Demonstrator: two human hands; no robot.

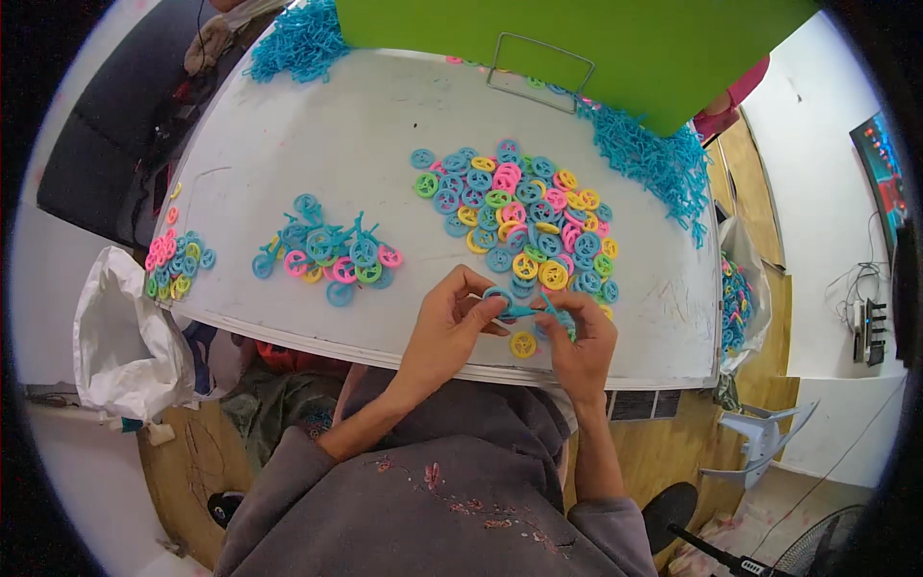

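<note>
Over the table's near edge, my left hand [450,325] pinches a blue plastic wheel [498,294] between thumb and fingers. A thin blue axle piece [521,311] runs from that wheel to my right hand [583,344], whose fingers are closed on its other end. More blue plastic shows at the right fingertips, partly hidden by them. Just below the hands lies a yellow wheel [522,344]. Beyond them spreads a pile of loose wheels [538,216] in blue, pink, yellow and green. To the left sits a heap of wheels joined to blue axle pieces [332,248].
Blue axle pieces are heaped at the far left [303,43] and far right [654,159]. A green board [577,38] with a wire handle stands at the back. Small wheels [181,262] lie by the left edge. White sacks hang at the left [125,337] and right [755,279].
</note>
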